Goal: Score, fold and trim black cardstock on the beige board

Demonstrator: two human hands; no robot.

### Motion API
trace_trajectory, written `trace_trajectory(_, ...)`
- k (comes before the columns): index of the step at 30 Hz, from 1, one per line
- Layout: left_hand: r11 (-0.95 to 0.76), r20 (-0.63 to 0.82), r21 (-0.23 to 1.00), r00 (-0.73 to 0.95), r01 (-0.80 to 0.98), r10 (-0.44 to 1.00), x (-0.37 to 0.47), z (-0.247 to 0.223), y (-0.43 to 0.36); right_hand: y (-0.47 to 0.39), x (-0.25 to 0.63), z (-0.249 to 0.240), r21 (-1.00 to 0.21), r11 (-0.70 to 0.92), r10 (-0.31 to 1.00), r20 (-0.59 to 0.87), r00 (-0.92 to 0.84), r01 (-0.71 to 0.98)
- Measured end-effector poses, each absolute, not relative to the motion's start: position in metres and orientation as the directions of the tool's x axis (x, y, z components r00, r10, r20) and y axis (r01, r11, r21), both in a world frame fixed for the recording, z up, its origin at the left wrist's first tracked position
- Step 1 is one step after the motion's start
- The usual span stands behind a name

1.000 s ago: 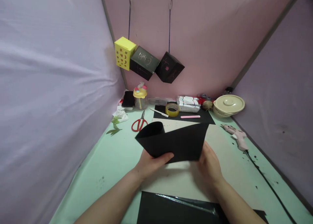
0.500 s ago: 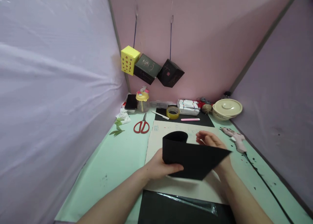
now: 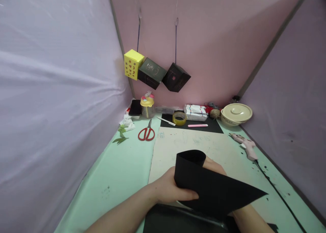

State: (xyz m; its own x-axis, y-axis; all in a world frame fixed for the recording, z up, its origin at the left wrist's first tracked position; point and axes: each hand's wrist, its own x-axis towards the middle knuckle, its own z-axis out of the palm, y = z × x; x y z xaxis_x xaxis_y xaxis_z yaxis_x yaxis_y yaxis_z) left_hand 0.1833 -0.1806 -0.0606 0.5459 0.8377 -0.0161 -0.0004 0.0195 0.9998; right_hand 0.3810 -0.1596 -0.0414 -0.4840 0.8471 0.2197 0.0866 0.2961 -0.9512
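A black sheet of paper [image 3: 214,185] is raised above the board, its left part curled over into a loop and its right end tapering to a point. My left hand [image 3: 175,189] grips the curled side, thumb lying across the near face. Behind the sheet, my right hand [image 3: 215,165] is against the far side of the curl; its fingers are mostly hidden by the paper. Under both hands lies a pale board [image 3: 163,158] with faint pencil marks.
Red-handled scissors [image 3: 146,133] and a leafy sprig [image 3: 121,138] lie left of the board. At the back are a tape roll [image 3: 179,118], a white pen [image 3: 166,121] and a pink cutter [image 3: 198,125]. A glue gun [image 3: 246,146] with its cord lies right, before a lidded bowl [image 3: 236,114].
The black paper has come lower and to the right, nearer me. My right hand, earlier raised with fingers apart behind it, is now against the back of the curl.
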Motion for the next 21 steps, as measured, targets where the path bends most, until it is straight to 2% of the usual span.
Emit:
trace_trajectory(4, 0.086, -0.09, 0.996, 0.481, 0.031, 0.872, 0.185, -0.064, -0.182, -0.159, 0.378, -0.04, -0.975, 0.201, 0.88, 0.14, -0.455, 0.09)
trace_trajectory(7, 0.096, -0.099, 0.995, 0.42, 0.029, 0.902, 0.186, -0.065, -0.181, -0.154, 0.38, -0.045, -0.981, 0.186, 0.897, 0.149, -0.416, 0.048)
trace_trajectory(9, 0.098, -0.085, 0.995, 0.308, -0.027, 0.948, 0.184, -0.066, -0.177, -0.147, 0.383, -0.054, -0.986, 0.164, 0.944, 0.159, -0.29, -0.008)
trace_trajectory(11, 0.088, -0.077, 0.989, 0.099, -0.12, 0.992, 0.182, -0.065, -0.173, -0.137, 0.388, -0.063, -0.984, 0.136, 0.986, 0.146, -0.083, -0.114)
trace_trajectory(13, 0.071, -0.099, 0.968, -0.108, -0.239, 0.989, 0.181, -0.063, -0.167, -0.128, 0.393, -0.07, -0.964, 0.141, 0.988, 0.121, 0.101, -0.227)
trace_trajectory(15, 0.064, -0.159, 0.914, -0.21, -0.402, 0.965, 0.181, -0.061, -0.162, -0.122, 0.395, -0.074, -0.949, 0.175, 0.971, 0.121, 0.208, -0.262)
trace_trajectory(18, 0.089, -0.254, 0.77, -0.175, -0.632, 0.951, 0.185, -0.06, -0.156, -0.122, 0.392, -0.08, -0.964, 0.225, 0.95, 0.184, 0.254, -0.143)
trace_trajectory(21, 0.128, -0.317, 0.68, -0.132, -0.722, 0.939, 0.187, -0.061, -0.152, -0.127, 0.386, -0.089, -0.972, 0.229, 0.958, 0.218, 0.186, -0.044)
